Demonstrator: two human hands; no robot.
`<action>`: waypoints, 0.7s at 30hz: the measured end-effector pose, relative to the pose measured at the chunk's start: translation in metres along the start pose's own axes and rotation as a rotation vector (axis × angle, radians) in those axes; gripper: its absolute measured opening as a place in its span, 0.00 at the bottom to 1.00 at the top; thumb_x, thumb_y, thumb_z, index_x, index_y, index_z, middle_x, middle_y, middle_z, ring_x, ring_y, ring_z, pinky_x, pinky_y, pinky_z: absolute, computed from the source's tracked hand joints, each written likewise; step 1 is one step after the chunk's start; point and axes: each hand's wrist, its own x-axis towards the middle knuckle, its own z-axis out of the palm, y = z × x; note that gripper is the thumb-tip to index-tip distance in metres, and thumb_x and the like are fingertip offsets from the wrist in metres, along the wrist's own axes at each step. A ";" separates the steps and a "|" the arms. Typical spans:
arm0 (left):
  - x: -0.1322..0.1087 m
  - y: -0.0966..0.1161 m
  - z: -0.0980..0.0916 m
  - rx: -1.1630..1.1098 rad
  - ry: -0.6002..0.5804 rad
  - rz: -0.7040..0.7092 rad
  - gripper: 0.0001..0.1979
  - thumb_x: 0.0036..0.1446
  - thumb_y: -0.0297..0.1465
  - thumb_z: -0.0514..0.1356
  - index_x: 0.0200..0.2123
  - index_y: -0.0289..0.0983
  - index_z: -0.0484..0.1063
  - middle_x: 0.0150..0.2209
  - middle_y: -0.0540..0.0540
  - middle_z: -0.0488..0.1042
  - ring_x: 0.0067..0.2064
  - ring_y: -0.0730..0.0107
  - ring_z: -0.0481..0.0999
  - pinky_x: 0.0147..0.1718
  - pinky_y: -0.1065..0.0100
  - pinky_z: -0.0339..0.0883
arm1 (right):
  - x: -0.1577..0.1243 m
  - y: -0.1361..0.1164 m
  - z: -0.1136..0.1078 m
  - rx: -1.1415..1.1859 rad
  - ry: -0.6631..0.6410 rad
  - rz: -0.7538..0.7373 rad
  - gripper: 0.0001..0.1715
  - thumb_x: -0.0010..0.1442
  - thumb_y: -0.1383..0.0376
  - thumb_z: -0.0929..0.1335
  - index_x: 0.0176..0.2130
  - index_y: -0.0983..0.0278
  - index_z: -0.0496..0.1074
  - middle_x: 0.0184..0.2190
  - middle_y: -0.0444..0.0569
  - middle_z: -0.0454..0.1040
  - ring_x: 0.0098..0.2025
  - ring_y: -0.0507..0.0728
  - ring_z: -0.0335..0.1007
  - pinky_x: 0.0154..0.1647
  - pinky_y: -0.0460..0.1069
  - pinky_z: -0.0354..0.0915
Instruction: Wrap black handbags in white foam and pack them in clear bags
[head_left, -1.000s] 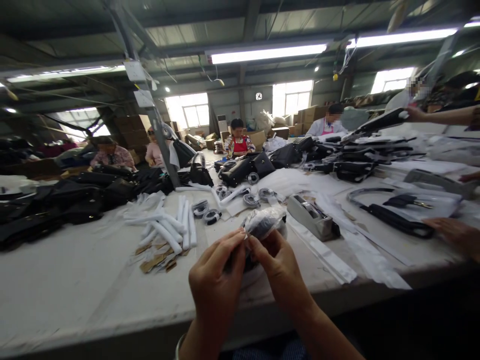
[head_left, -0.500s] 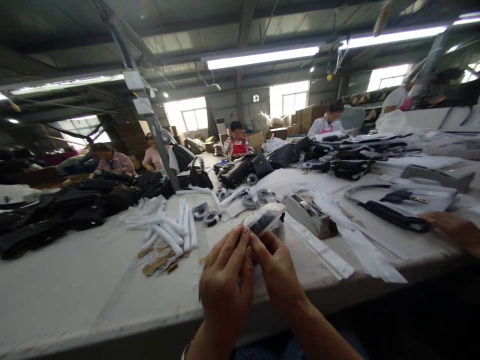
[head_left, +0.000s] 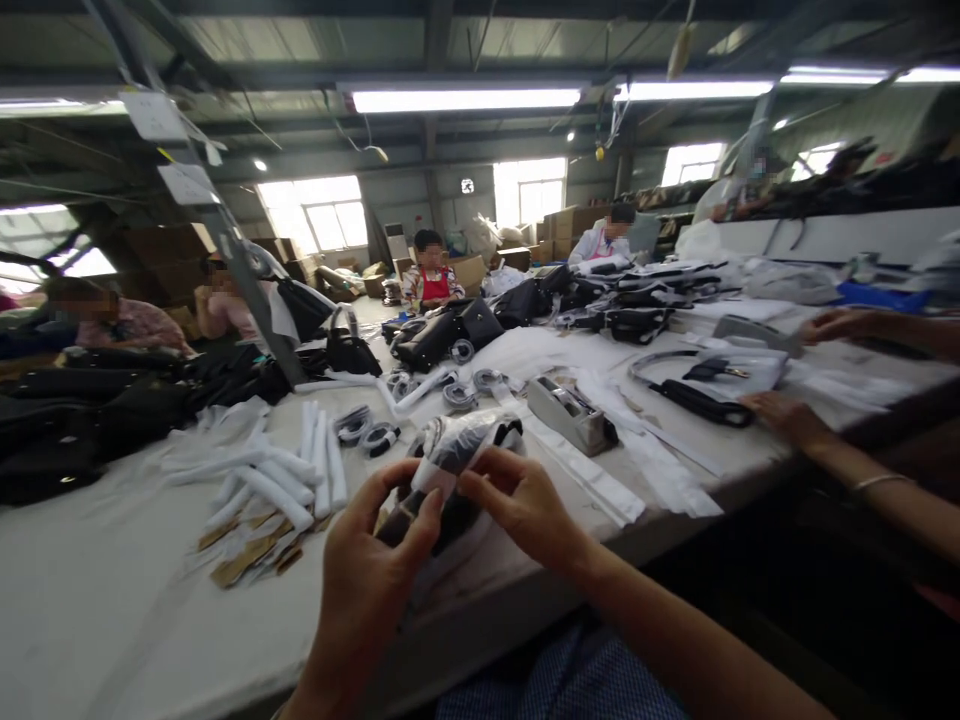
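Note:
Both my hands hold a black strap partly wrapped in clear plastic film (head_left: 459,447) just above the near edge of the white worktable (head_left: 97,590). My left hand (head_left: 375,575) is closed round its lower dark end, thumb pressed on the wrapping. My right hand (head_left: 517,500) pinches the film on the right side of the strap. White wrapped rolls (head_left: 300,470) and brown card scraps (head_left: 240,560) lie to the left of my hands.
A grey tape dispenser (head_left: 571,412) stands right of my hands, with white strips beside it. Coiled straps (head_left: 379,437) lie behind. Black bags (head_left: 442,335) pile mid-table and at left. Another person's hands (head_left: 787,420) rest at the right. Several workers sit farther back.
The view has swung right and down. My hands spread slightly apart, and the wrapped strap now tilts from lower left to upper right between them.

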 end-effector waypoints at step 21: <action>0.009 -0.011 0.000 0.100 0.041 -0.039 0.23 0.49 0.50 0.67 0.44 0.42 0.78 0.32 0.50 0.81 0.30 0.64 0.79 0.27 0.71 0.71 | 0.098 0.118 -0.247 -0.515 0.434 0.608 0.18 0.60 0.57 0.68 0.27 0.66 0.79 0.38 0.58 0.80 0.50 0.64 0.72 0.53 0.56 0.64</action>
